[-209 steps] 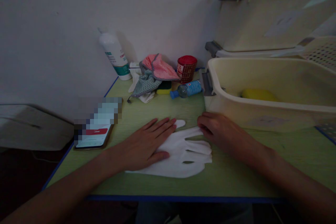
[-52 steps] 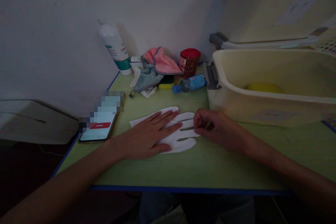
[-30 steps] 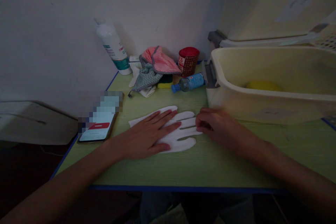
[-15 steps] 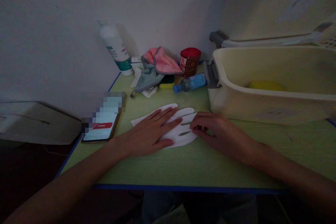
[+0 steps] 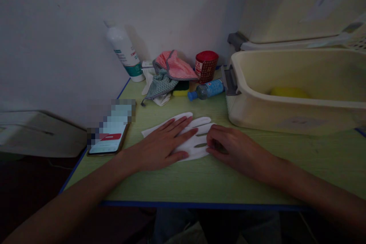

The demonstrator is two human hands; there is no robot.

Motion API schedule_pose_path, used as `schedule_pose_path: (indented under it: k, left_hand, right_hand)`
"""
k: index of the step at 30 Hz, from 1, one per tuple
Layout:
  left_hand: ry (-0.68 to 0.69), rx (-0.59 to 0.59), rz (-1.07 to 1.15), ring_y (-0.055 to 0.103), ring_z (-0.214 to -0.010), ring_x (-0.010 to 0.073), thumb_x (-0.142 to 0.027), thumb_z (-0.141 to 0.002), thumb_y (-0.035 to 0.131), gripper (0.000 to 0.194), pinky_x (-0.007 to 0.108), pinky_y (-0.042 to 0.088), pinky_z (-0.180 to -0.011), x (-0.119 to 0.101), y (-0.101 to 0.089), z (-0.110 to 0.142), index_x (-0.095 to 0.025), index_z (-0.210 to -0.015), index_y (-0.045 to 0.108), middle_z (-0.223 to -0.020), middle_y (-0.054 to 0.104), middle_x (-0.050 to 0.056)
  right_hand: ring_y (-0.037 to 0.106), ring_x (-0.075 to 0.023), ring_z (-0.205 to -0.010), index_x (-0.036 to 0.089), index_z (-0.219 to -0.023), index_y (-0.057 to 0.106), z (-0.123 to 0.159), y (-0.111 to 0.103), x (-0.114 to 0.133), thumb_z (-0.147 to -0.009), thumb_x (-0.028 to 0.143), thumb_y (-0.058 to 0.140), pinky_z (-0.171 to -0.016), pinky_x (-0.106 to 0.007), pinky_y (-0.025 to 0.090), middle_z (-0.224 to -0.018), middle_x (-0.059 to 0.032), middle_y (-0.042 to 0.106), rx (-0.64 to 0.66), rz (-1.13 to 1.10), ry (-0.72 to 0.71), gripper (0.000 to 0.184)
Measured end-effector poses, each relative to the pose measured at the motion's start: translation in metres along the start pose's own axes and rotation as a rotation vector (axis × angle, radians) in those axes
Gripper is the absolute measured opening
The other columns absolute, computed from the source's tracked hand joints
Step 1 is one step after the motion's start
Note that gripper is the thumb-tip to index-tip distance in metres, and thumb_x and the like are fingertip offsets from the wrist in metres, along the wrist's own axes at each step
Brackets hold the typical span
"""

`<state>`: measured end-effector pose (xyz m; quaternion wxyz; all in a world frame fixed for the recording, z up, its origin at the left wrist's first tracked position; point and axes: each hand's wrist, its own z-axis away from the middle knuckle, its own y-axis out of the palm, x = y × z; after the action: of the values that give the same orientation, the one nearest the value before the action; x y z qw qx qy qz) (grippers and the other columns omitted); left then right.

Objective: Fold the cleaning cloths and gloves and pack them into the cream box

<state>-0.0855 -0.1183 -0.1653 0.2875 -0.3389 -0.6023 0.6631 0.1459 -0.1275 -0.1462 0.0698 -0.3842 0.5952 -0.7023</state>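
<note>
A white cloth glove (image 5: 190,144) lies flat on the green table (image 5: 183,187), its fingers pointing right. My left hand (image 5: 162,143) rests palm down across its palm part and cuff, fingers stretched out. At the glove's right end my right hand (image 5: 228,145) is closed in a pinch on one of the glove fingertips. That pinched tip is hidden by my fingers. Two other glove fingers show above the pinch, spread a little apart with the table visible between them.
A phone (image 5: 111,131) lies left. At the back are a white bottle (image 5: 124,53), pink cloth (image 5: 177,66), grey cloth (image 5: 161,85), sponge (image 5: 181,93), red roll (image 5: 206,66) and small blue-capped bottle (image 5: 207,89). A cream bin (image 5: 286,116) stands right, a yellow thing (image 5: 290,92) inside.
Seven seconds ago the glove lay nearer the table's front edge, its thumb at the far side. My right hand has since shifted from one glove fingertip to another nearer me; my left stays flat.
</note>
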Motion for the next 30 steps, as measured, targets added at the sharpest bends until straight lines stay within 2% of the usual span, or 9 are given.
schedule_pose_path:
  k: [7, 14, 21, 25, 30]
  left_hand:
    - [0.002, 0.013, -0.008, 0.004, -0.143, 0.0213, -0.052, -0.093, 0.029, 0.062, 0.040, 0.013, -0.115, 0.000, -0.001, 0.000, -0.021, -0.145, 0.018, -0.154, 0.003, 0.011]
    - [0.002, 0.007, -0.008, 0.004, -0.143, 0.0214, -0.052, -0.093, 0.029, 0.062, 0.041, 0.013, -0.115, 0.001, 0.000, 0.000, -0.022, -0.145, 0.017, -0.154, 0.002, 0.011]
    - [-0.006, 0.024, -0.011, 0.003, -0.143, 0.0211, -0.053, -0.093, 0.029, 0.063, 0.041, 0.013, -0.115, 0.000, -0.001, -0.001, -0.021, -0.146, 0.016, -0.154, 0.002, 0.012]
    - [-0.001, 0.009, 0.002, 0.005, -0.142, 0.0218, -0.052, -0.093, 0.030, 0.062, 0.042, 0.015, -0.115, 0.000, -0.001, -0.001, -0.022, -0.145, 0.017, -0.154, 0.002, 0.011]
    - [0.004, -0.001, -0.005, 0.005, -0.142, 0.0214, -0.053, -0.093, 0.030, 0.062, 0.041, 0.014, -0.115, 0.001, 0.000, 0.000, -0.022, -0.145, 0.017, -0.154, 0.003, 0.010]
  right_hand:
    - [0.047, -0.0096, -0.054, 0.016, -0.066, 0.053, -0.002, -0.004, 0.004, -0.074, 0.004, 0.052, -0.054, -0.021, 0.031, -0.062, 0.0005, 0.056, -0.003, -0.112, 0.065, 0.014]
    - [0.042, -0.0092, -0.051, 0.015, -0.065, 0.050, -0.001, -0.004, 0.005, -0.074, 0.002, 0.048, -0.051, -0.022, 0.027, -0.058, 0.0002, 0.052, 0.018, 0.036, 0.048, 0.016]
    - [0.046, -0.0105, -0.056, 0.014, -0.069, 0.054, 0.000, -0.005, 0.000, -0.081, 0.004, 0.046, -0.054, -0.022, 0.031, -0.066, -0.0026, 0.056, -0.003, 0.133, -0.025, 0.017]
    - [0.050, -0.0107, -0.060, 0.014, -0.071, 0.055, 0.000, -0.004, -0.005, -0.083, 0.008, 0.048, -0.057, -0.021, 0.034, -0.071, -0.0027, 0.059, -0.056, 0.042, -0.104, 0.016]
    - [0.050, -0.0099, -0.058, 0.014, -0.072, 0.057, -0.001, 0.000, -0.007, -0.078, 0.005, 0.054, -0.056, -0.020, 0.033, -0.069, -0.0009, 0.060, -0.115, -0.004, -0.129, 0.012]
